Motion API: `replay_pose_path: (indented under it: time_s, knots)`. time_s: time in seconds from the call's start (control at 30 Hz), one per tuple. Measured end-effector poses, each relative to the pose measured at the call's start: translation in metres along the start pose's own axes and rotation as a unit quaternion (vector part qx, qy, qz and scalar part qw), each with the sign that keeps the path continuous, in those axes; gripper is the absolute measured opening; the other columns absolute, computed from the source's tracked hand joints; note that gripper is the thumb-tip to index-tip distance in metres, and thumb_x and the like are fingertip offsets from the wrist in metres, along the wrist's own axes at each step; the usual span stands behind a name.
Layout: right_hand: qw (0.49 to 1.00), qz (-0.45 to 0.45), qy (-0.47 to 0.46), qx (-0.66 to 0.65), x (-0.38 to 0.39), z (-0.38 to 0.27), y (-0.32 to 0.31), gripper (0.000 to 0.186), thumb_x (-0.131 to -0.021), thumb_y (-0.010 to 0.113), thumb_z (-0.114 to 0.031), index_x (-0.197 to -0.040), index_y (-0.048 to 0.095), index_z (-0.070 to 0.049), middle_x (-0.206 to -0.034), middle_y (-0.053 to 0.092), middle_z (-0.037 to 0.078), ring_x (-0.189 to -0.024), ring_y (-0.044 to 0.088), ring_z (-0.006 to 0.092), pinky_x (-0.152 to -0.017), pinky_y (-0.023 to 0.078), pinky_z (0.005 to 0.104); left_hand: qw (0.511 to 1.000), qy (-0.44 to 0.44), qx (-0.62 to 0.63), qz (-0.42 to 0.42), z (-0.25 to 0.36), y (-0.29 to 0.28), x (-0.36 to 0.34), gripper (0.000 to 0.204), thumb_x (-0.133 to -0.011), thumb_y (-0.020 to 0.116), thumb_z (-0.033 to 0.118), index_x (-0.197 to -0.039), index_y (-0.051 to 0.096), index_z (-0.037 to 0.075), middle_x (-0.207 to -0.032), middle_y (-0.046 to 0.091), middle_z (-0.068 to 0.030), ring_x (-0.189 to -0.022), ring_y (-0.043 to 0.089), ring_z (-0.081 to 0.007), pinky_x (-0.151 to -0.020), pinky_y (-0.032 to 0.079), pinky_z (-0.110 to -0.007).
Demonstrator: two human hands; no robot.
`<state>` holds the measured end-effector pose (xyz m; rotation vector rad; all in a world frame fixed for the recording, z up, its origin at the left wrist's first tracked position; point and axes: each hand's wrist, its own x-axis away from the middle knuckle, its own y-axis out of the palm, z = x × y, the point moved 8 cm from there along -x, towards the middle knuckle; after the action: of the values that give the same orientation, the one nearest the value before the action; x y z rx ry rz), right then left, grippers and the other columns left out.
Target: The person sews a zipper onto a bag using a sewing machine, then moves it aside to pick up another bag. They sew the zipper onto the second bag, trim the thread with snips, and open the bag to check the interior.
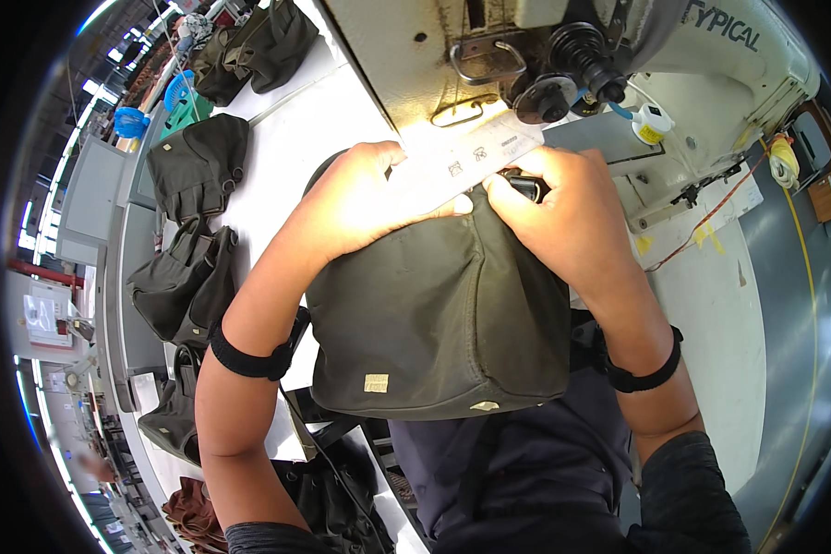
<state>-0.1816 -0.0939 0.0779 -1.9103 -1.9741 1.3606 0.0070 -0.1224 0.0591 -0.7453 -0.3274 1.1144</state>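
A dark olive fabric bag (406, 305) with a small pale patch near its bottom sits before me, under the sewing machine (517, 83). My left hand (355, 198) grips the bag's upper edge at the left, some of its fingers hidden by a pale printed strip (475, 157). Glare from the lamp washes out that strip, and I cannot tell whether it belongs to the machine. At the right, my right hand (568, 208) pinches the bag's top edge between thumb and fingers, next to a shiny black piece (526, 187). The needle area is hidden.
Several similar dark bags, among them one bag (198, 166), line the white table (328, 102) at the left. A small white bottle (651, 125) stands by the machine at the right. Below it runs a reddish cord (711, 217). Brown fabric (194, 508) lies at lower left.
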Motion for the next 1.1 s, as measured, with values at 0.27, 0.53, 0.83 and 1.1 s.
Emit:
replay_pose_path:
  time_s: [0.27, 0.53, 0.83, 1.1]
  knots:
    - [1.0, 0.011, 0.005, 0.009, 0.003, 0.004, 0.001, 0.009, -0.087, 0.072, -0.02, -0.087, 0.075, -0.011, -0.072, 0.068, 0.009, -0.072, 0.063, 0.0297, -0.083, 0.044, 0.0392, 0.998, -0.005, -0.051, 0.029, -0.001, -0.002, 0.0, 0.068, -0.073, 0.092, 0.052, -0.108, 0.076, -0.005, -0.093, 0.076, -0.0169, -0.084, 0.072, -0.0244, -0.081, 0.056, -0.037]
    - [1.0, 0.023, -0.007, -0.013, 0.005, 0.003, 0.006, 0.007, -0.087, 0.075, -0.019, -0.088, 0.076, -0.012, -0.069, 0.066, 0.005, -0.07, 0.061, 0.0259, -0.081, 0.043, 0.0375, 0.996, -0.025, -0.086, 0.028, -0.003, -0.004, 0.004, 0.077, -0.07, 0.089, 0.061, -0.107, 0.076, -0.005, -0.089, 0.075, -0.023, -0.083, 0.074, -0.034, -0.079, 0.056, -0.042]
    - [0.999, 0.03, -0.017, -0.01, 0.006, 0.005, 0.006, 0.005, -0.087, 0.076, -0.018, -0.089, 0.077, -0.014, -0.069, 0.066, 0.003, -0.069, 0.06, 0.0238, -0.081, 0.042, 0.0366, 0.988, -0.091, -0.122, 0.022, 0.007, -0.007, 0.011, 0.075, -0.073, 0.086, 0.063, -0.107, 0.076, -0.003, -0.085, 0.074, -0.0246, -0.082, 0.074, -0.0396, -0.077, 0.057, -0.045]
    - [0.999, 0.014, 0.022, -0.02, 0.007, 0.003, 0.006, 0.006, -0.088, 0.075, -0.019, -0.089, 0.077, -0.013, -0.068, 0.066, 0.002, -0.069, 0.059, 0.0236, -0.082, 0.042, 0.0365, 0.99, -0.058, -0.12, 0.046, 0.009, -0.006, 0.014, 0.074, -0.073, 0.086, 0.062, -0.107, 0.076, -0.003, -0.084, 0.073, -0.0247, -0.08, 0.074, -0.0399, -0.076, 0.058, -0.045]
